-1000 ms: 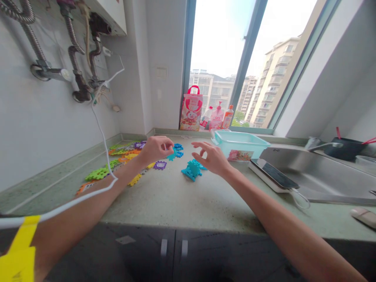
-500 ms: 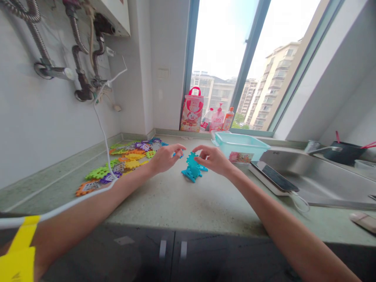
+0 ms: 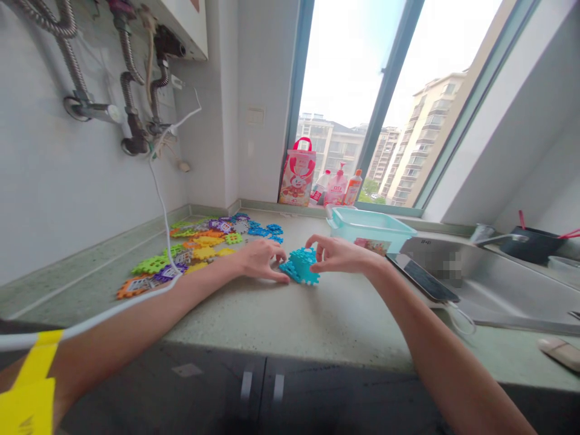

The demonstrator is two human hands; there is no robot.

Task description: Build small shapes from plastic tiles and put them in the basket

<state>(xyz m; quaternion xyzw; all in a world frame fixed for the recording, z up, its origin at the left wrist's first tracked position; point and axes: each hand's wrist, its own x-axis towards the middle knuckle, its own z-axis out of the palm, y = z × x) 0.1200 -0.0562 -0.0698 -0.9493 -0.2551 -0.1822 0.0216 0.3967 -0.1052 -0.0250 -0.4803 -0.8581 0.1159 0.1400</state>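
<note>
Teal block build [image 3: 299, 270] on tabletop [image 3: 317, 314], partly assembled, several tiles joined. Left hand [image 3: 260, 260] grasps its left side; right hand [image 3: 338, 255] pinches right side. Loose tiles [image 3: 199, 251] lie unused, near left: judged early to mid stage.

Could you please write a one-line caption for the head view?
Both hands, left hand and right hand, grip a teal block assembly on the countertop.
</note>
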